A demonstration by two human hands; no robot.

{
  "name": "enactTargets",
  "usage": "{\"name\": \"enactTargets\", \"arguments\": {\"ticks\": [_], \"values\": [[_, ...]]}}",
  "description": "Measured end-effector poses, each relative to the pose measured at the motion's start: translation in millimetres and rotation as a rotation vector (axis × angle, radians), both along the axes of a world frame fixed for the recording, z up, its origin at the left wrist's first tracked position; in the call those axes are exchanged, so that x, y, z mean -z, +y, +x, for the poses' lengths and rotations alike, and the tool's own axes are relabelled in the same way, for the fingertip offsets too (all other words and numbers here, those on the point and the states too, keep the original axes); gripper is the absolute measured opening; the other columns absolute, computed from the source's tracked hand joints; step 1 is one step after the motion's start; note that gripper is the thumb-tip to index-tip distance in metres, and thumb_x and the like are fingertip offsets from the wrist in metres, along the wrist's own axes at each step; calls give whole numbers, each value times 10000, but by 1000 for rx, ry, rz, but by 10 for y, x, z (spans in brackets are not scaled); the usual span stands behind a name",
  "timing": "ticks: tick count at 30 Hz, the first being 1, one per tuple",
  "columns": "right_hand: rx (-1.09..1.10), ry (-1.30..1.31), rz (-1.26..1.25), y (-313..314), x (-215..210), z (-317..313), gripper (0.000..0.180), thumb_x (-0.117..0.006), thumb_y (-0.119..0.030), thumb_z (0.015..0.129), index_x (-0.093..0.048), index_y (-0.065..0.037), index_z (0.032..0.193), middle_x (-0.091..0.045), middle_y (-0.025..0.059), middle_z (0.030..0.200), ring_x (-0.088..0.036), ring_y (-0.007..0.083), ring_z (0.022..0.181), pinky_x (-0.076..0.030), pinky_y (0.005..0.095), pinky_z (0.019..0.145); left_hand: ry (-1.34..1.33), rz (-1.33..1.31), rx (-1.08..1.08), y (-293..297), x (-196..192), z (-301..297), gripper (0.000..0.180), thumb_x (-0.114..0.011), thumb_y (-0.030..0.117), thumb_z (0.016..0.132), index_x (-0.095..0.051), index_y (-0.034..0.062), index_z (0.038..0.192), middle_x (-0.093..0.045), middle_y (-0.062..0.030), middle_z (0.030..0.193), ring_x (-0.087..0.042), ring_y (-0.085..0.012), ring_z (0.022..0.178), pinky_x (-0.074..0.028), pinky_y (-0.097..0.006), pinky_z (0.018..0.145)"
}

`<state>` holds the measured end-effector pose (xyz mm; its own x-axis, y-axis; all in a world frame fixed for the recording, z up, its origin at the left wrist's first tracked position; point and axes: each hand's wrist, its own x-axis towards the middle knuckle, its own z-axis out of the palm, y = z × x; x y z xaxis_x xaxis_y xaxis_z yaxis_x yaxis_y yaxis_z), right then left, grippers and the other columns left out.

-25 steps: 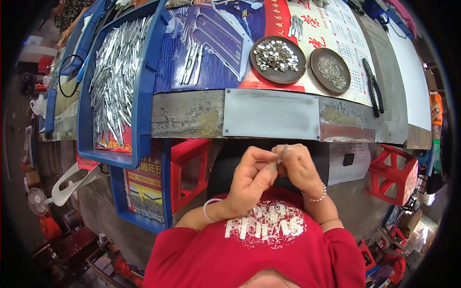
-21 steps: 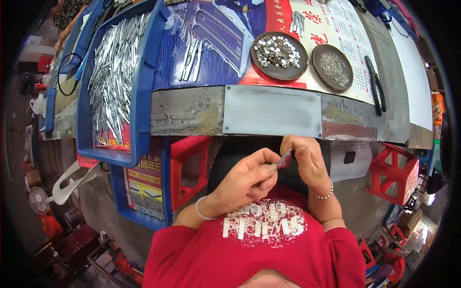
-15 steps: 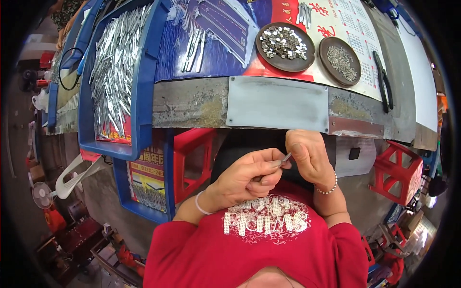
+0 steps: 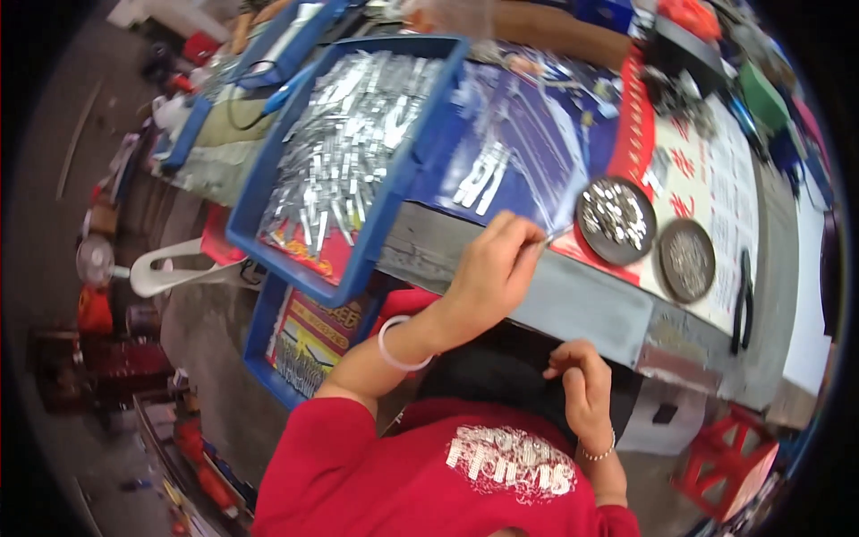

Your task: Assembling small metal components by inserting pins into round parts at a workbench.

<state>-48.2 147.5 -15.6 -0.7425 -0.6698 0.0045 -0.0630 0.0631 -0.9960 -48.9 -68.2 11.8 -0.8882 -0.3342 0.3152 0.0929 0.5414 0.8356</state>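
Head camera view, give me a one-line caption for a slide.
Left hand reaches to the blue sheet beside a blue tray of metal strips; right hand stays curled below the workbench edge.

Left hand point(image 4: 490, 268) is over the bench point(image 4: 591, 309) front edge; open blue sheet point(image 4: 528, 143) just ahead of it, only a small cluster of metal strips point(image 4: 479, 183) lying there. To its left the blue tray point(image 4: 344, 170) blocks: raised rim, heaped with strips. To its right two round dishes point(image 4: 616, 219) point(image 4: 687, 259) sit side by side, narrow gap between. Black pliers point(image 4: 741, 300) near the right edge. Right hand point(image 4: 582, 380) is low below the bench edge, close to the lap, metal front plate just above it. Far bench edge is cluttered.
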Motion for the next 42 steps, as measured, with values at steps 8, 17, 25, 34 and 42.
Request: {"name": "enactTargets", "arguments": {"ticks": [8, 17, 25, 34, 42], "values": [[-330, 260, 214, -194, -155, 41, 214, -672, -119, 785, -556, -4, 924, -560, 143, 881, -592, 300, 720, -483, 352, 624, -187, -714, -372, -497, 320, -644, 178, -544, 48, 776, -512, 29, 950, -548, -150, 772, -570, -336, 718, -463, -442, 647], [-422, 307, 365, -264, -72, 77, 192, -658, -89, 777, -549, 5, 905, -568, 170, 881, -577, 374, 750, -467, 410, 623, 53, -473, -251, -484, -170, 210, 298, -621, 48, 760, -544, 29, 1047, -534, -154, 965, -548, -334, 864, -432, -413, 735], [-567, 370, 376, -408, 89, 148, 170, -652, -125, 786, -570, -6, 876, -573, 156, 843, -580, 349, 757, -464, 404, 632, -200, -305, -496, -1716, -579, 1402, 122, -595, 42, 813, -628, -11, 917, -620, -85, 811, -585, -134, 700, -459, -257, 626], [-665, 459, 443, -590, 77, 294, 173, -643, -138, 789, -568, -13, 883, -573, 165, 839, -577, 359, 761, -467, 412, 661, -850, -590, -469, -2518, -171, 1467, 194, -581, 189, 717, -691, 37, 766, -646, -183, 756, -638, -343, 740, -501, -398, 685], [-657, 536, 486, -530, 144, 300, 182, -648, -145, 782, -559, -16, 873, -559, 155, 825, -565, 347, 757, -461, 407, 661, -834, -703, -550, -2531, -118, 1373, 271, -539, 252, 702, -673, 16, 710, -621, -234, 732, -627, -379, 762, -500, -445, 706]]}}
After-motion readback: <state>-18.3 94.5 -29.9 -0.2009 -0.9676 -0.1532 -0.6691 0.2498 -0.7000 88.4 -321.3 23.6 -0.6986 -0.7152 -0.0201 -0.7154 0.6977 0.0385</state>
